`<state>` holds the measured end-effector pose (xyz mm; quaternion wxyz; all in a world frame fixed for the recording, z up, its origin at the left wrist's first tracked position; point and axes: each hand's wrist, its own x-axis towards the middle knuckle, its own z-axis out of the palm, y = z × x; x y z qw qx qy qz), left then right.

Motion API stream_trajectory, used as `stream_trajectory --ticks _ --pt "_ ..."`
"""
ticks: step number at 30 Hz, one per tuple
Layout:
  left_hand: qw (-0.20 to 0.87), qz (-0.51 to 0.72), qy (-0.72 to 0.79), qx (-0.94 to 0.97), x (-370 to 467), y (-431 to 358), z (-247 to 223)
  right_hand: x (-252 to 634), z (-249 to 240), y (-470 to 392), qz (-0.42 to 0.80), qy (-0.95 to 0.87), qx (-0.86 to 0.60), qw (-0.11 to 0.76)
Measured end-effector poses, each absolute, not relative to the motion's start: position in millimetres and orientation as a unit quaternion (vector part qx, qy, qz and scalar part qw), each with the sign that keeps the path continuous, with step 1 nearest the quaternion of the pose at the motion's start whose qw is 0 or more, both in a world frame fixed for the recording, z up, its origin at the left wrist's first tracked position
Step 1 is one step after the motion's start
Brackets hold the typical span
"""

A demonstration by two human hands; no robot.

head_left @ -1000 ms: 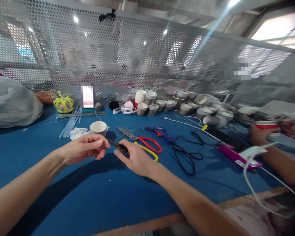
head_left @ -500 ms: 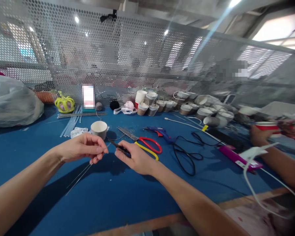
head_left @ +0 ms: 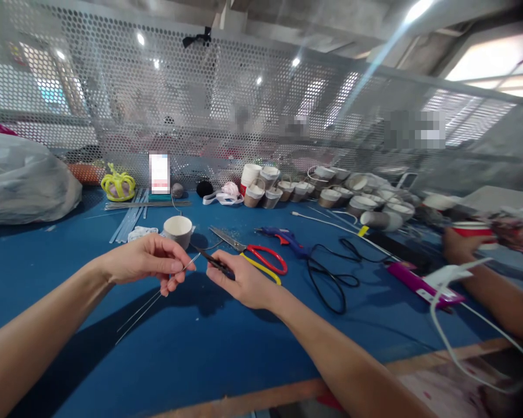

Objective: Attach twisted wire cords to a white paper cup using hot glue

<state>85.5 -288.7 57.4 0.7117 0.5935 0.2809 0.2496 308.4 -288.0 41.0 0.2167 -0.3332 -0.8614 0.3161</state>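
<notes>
In the head view, with 12 o'clock pointing away from the person, the left hand point(head_left: 168, 264) is pinched, thumb against fingertips, on thin silvery wires point(head_left: 144, 312) that trail toward 7 o'clock, one short end poking out toward 2. The right hand point(head_left: 242, 278), at 3 o'clock from it, is curled around a slim dark pliers-like tool point(head_left: 222, 267), its tip aimed at 10 o'clock, near that wire end; whether they touch I cannot tell.

A small round white-and-grey cup point(head_left: 178, 233) stands upright just beyond the left fingers at 1 o'clock. Steel scissors with red and yellow handles point(head_left: 261, 258) lie at 1 o'clock from the right hand, a blue glue gun point(head_left: 287, 238) farther off at 2.

The blue tabletop point(head_left: 209, 354) spreads at 6 o'clock to its brown edge point(head_left: 253, 397); a grey perforated metal screen point(head_left: 178, 93) bounds it at 12.
</notes>
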Motion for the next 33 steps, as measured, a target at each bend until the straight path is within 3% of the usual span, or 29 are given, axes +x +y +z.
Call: stream_trajectory --ticks 9,16,23,27,30,33 --pt "0.64 0.208 0.336 0.66 83 -293 70 307 41 -288 0.304 -0.863 -0.345 0.207" --pt "0.491 0.251 0.383 0.741 92 -294 70 303 38 -288 0.275 -0.861 -0.365 0.225" --pt "0.563 0.254 0.369 0.694 92 -292 68 299 39 -288 0.235 -0.862 -0.372 0.251" --pt "0.537 0.256 0.395 0.7 94 -291 68 299 40 -287 0.209 -0.868 -0.372 0.252" --pt "0.397 0.273 0.456 0.749 102 -296 68 295 39 -286 0.192 -0.862 -0.393 0.255" --pt "0.095 0.276 0.552 0.781 114 -306 67 288 38 -287 0.189 -0.835 -0.448 0.257"
